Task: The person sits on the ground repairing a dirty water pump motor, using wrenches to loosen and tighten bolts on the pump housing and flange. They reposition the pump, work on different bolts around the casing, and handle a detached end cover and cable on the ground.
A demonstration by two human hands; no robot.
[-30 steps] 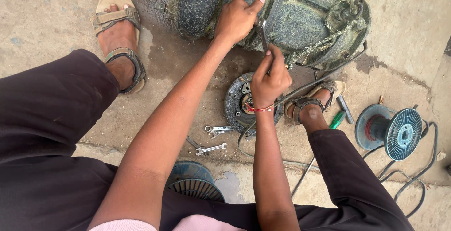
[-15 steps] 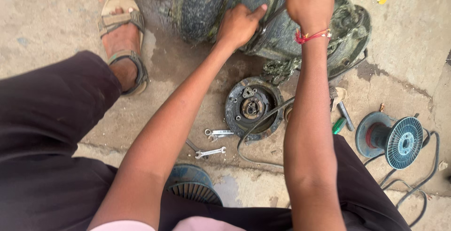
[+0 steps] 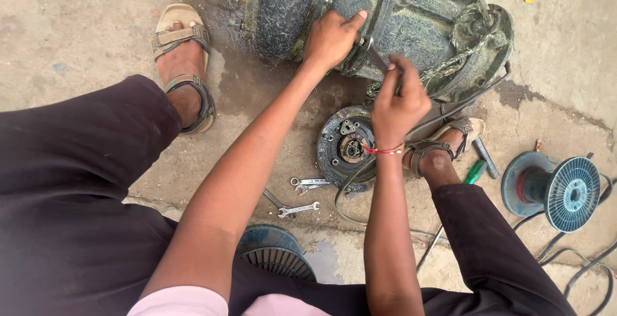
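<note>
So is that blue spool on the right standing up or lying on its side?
On its side: the spool rests on the concrete ground, its round end disc facing sideways.
</note>
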